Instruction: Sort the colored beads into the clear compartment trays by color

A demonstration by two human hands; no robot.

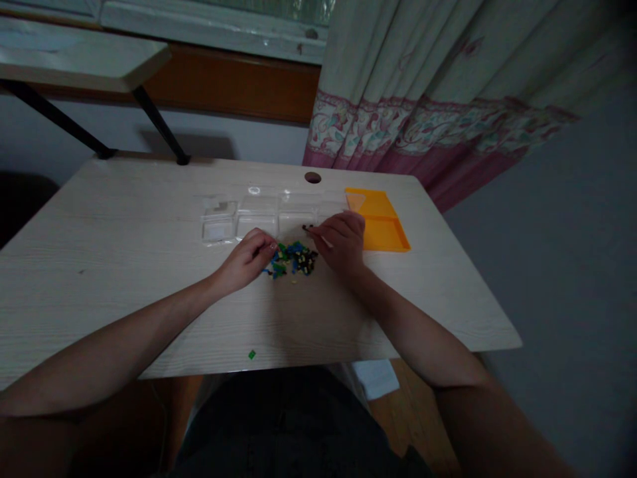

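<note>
Head view: my left hand (pixel 247 257) rests on the table (pixel 124 265) at the left edge of a pile of small pieces (pixel 294 258), blue, green, yellow and black. Its fingers are curled in towards the thumb, and I cannot tell whether they grip anything. My right hand (pixel 343 240) sits just right of the pile, fingertips pinched on a small dark piece (pixel 307 228) above it. Just behind the pile lies a clear compartment tray (pixel 239 218). An orange tray (pixel 383 229) lies just beside my right hand. A lone green piece (pixel 251 354) lies near the table's front edge.
</note>
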